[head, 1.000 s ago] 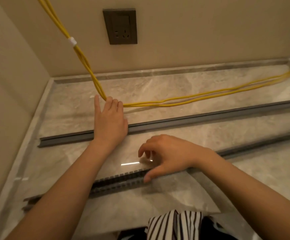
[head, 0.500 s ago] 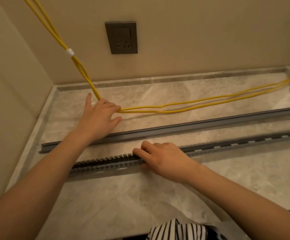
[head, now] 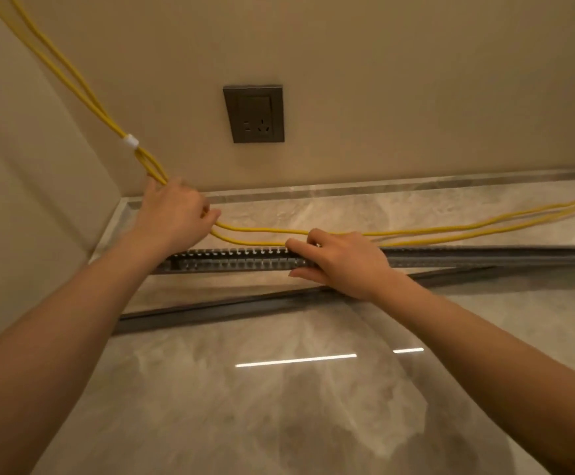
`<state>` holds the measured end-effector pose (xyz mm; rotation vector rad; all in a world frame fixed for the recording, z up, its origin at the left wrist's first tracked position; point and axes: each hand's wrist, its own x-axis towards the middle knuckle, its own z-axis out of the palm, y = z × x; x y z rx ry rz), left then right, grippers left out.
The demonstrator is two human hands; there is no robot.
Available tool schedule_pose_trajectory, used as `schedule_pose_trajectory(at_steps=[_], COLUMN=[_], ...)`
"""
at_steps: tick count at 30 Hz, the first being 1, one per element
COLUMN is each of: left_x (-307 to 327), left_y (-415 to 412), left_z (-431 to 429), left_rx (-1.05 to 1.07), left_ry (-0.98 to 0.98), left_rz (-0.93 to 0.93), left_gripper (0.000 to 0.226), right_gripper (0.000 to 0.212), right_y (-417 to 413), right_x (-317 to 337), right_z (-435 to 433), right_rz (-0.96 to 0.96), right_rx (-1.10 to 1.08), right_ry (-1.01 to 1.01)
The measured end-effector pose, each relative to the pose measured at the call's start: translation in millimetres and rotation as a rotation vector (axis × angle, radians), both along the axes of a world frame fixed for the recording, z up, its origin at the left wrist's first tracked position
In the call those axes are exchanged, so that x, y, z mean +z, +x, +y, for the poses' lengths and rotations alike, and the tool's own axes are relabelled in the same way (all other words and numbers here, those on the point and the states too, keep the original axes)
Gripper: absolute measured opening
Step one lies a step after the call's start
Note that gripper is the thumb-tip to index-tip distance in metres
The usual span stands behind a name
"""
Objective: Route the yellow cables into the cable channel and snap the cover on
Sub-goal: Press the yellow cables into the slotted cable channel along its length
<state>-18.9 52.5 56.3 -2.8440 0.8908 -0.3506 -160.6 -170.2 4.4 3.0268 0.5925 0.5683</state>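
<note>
Two yellow cables (head: 416,233) come down from the upper left, bound by a white clip (head: 130,141), and run right across the marble counter. My left hand (head: 173,217) is closed around them near the back left corner. The grey slotted cable channel (head: 231,259) lies lengthwise just in front of the cables. My right hand (head: 340,262) grips the channel at its middle, fingers over its far wall. The plain grey cover strip (head: 231,308) lies on the counter in front of the channel, angled, its right part passing under my right wrist.
A dark wall socket (head: 254,114) sits on the back wall above the channel. Beige walls close the left and back sides. The marble counter (head: 279,406) has a raised rim (head: 399,185) along the back and left.
My right hand has carried the channel back over the cover strip, right beside the cables. My left hand has closed on the cables and lifted them slightly. The view has moved forward.
</note>
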Motion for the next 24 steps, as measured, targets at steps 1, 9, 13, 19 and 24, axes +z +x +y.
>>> schedule_pose_trajectory(at_steps=[1, 9, 13, 19, 24], left_x=[1.0, -15.6, -22.4, -33.4, -36.0], left_y=[1.3, 7.8, 6.7, 1.2, 11.8], left_z=[0.4, 7.8, 11.4, 29.6, 66.8], left_rx=[0.008, 0.029, 0.038, 0.067, 0.191], left_ry=[-0.007, -0.081, -0.127, -0.227, -0.234], left_rz=[-0.001, -0.001, -0.010, -0.124, -0.113], left_gripper=[0.041, 0.034, 0.034, 0.042, 0.040], right_gripper=[0.039, 0.040, 0.040, 0.044, 0.047], right_y=[7.4, 37.6, 41.0, 35.3, 31.9], right_x=[-5.5, -42.4, -44.6, -47.7, -46.2], right_z=[-1.8, -14.0, -22.7, -25.0, -22.6], right_rz=[0.021, 0.103, 0.085, 0.001, -0.055], right_rx=[0.000, -0.088, -0.120, -0.186, -0.208], right_ry=[-0.005, -0.006, 0.053, 0.109, 0.144])
